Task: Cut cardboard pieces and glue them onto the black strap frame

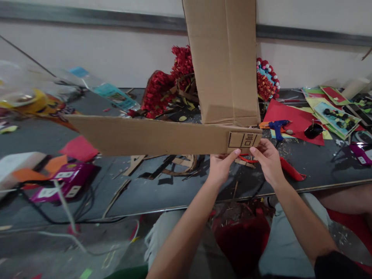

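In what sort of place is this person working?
Probably a craft workspace, perhaps a workshop or classroom: a blue glue gun lies among coloured papers, cardboard scraps litter the dark table, and the left hand and right hand hold cardboard.

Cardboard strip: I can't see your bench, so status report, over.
Left hand, right hand: both gripping cardboard strip at printed end. Strip held over table. Cardboard panel upright behind it, join unclear. Cardboard scraps on table below.

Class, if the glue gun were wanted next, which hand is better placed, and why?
Probably the right hand: the glue gun lies just beyond it, while the left hand is farther away. Both hold the cardboard, so one must let go.
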{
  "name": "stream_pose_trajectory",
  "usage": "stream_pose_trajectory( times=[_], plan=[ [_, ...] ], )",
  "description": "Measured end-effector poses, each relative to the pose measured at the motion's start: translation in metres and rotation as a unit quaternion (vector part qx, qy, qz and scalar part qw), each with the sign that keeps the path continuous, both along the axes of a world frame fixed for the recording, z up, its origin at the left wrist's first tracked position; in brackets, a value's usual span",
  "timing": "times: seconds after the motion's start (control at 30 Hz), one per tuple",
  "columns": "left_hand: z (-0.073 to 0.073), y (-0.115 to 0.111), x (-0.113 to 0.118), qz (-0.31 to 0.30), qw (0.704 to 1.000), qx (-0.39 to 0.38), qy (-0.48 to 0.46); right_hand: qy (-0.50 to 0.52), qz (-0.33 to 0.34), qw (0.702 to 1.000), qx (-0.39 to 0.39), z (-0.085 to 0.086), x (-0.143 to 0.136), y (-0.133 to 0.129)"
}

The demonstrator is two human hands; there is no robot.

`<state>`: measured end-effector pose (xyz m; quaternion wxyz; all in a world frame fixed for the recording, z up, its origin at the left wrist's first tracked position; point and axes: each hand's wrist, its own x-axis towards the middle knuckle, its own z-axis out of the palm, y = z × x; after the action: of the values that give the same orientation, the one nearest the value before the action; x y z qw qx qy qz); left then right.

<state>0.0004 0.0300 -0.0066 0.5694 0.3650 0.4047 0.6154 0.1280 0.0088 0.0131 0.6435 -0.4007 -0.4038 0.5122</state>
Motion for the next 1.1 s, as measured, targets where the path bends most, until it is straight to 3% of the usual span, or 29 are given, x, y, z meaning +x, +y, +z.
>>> stream_pose_trajectory(
  times=[0.3,1.1],
  plan=[
    [-0.0008,-0.0013,-0.0004,-0.011,0.999,0.016,0.032,-0.024,-0.076,0.997,0.023,-0.0006,0.0089,0.0017],
    [-0.0060,-0.0008,-0.0011,0.005,0.999,0.010,0.039,-0.041,-0.075,0.996,0.034,-0.0027,0.0096,0.0016]
  ],
)
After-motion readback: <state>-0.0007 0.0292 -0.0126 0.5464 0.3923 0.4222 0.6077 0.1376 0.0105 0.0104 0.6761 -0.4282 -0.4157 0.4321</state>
